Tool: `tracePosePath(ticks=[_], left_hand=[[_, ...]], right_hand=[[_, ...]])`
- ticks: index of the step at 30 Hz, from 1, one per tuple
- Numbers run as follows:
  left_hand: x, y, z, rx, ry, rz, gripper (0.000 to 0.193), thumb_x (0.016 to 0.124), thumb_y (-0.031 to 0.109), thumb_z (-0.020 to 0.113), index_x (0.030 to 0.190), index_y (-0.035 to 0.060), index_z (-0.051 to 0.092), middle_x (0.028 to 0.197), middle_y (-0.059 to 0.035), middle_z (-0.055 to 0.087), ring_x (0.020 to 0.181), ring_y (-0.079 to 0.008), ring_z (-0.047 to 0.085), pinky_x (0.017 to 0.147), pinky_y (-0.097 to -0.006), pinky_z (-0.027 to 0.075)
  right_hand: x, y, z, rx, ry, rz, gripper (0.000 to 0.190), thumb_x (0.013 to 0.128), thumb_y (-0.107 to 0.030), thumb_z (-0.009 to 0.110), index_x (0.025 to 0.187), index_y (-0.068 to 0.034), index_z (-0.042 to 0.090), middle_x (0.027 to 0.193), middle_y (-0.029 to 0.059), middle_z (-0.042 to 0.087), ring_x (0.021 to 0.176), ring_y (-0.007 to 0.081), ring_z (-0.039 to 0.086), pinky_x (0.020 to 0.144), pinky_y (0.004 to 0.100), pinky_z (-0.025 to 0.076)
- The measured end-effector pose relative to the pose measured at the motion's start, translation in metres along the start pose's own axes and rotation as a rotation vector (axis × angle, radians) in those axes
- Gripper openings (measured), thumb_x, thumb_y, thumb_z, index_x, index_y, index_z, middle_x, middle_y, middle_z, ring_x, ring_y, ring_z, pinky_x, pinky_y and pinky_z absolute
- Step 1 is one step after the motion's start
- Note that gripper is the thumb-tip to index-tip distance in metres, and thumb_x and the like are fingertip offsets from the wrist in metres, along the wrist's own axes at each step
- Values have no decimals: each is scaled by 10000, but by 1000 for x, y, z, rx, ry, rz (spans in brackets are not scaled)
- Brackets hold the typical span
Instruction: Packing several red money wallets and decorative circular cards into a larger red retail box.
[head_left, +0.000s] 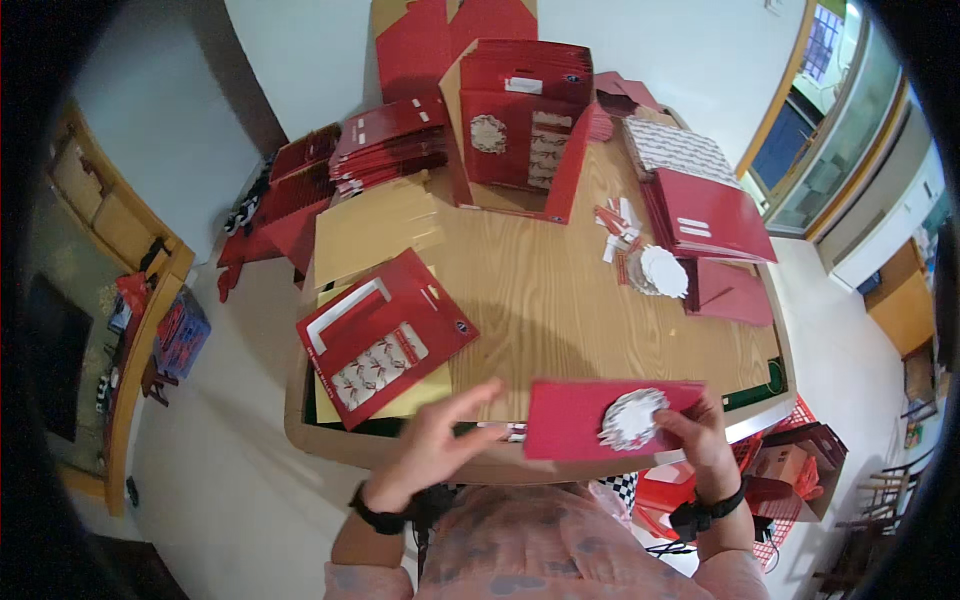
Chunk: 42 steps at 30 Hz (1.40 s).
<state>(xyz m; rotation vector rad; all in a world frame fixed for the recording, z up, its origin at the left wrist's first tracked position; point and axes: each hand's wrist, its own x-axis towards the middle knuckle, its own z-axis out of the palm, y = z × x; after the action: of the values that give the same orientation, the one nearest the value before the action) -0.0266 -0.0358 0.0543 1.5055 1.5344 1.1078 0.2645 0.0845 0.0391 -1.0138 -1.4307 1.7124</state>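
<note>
A red rectangular card or envelope (564, 421) is held above the table's front edge by my right hand (697, 435), which grips its right end. My right thumb presses on a white scalloped round paper tag (631, 421) lying on its face. My left hand (446, 439) holds nothing; its fingers are apart, just left of the red piece and not clearly touching it. Left of centre, a red printed cardboard sleeve (442, 304) with a cut-out window and a patterned panel lies tilted on yellow sheets (412, 401).
An upright red box (517, 169) packed with sleeves stands at the back. Stacks of red sleeves (390, 139) sit behind left, with tan sheets (371, 232) before them. On the right lie red folders (712, 210), patterned sheets (679, 150), scalloped tags (664, 271) and small paper strips (619, 225).
</note>
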Motion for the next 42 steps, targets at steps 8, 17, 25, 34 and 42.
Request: tracePosePath(ticks=[8,17,25,34,42], left_hand=[[-2,-72,-118,931,337,-193,532,700,114,684,1180,7,481,1117,-183,533,1080,-335,473,924,-380,389],[12,-92,-118,686,186,-232,493,652,93,697,1099,28,498,1018,-160,534,976,-300,519,861,-357,426],[16,-40,-85,674,217,-195,440,645,57,683,1039,7,494,999,-159,525,961,-309,519,851,-368,425],[24,19,-8,643,-160,87,436,672,54,646,1079,49,487,970,-138,473,967,-322,477,862,-395,396],[36,0,14,531,-265,114,481,728,75,658,1169,32,471,1097,-144,501,1001,-296,512,841,-382,433]], right_hand=[[-2,4,-13,91,152,3,214,745,59,605,953,19,585,862,83,641,744,141,609,677,282,505],[-9,9,-34,53,81,-30,235,739,64,613,968,18,591,894,72,644,777,129,602,714,275,489],[-15,5,-57,209,85,-5,274,719,53,608,990,21,579,904,81,641,778,164,617,723,289,495],[-15,12,-79,477,135,-23,329,724,-3,626,1039,42,547,958,119,634,835,202,628,756,331,509],[-17,15,-58,270,146,125,280,724,31,635,999,2,591,888,70,647,765,132,607,699,249,484]])
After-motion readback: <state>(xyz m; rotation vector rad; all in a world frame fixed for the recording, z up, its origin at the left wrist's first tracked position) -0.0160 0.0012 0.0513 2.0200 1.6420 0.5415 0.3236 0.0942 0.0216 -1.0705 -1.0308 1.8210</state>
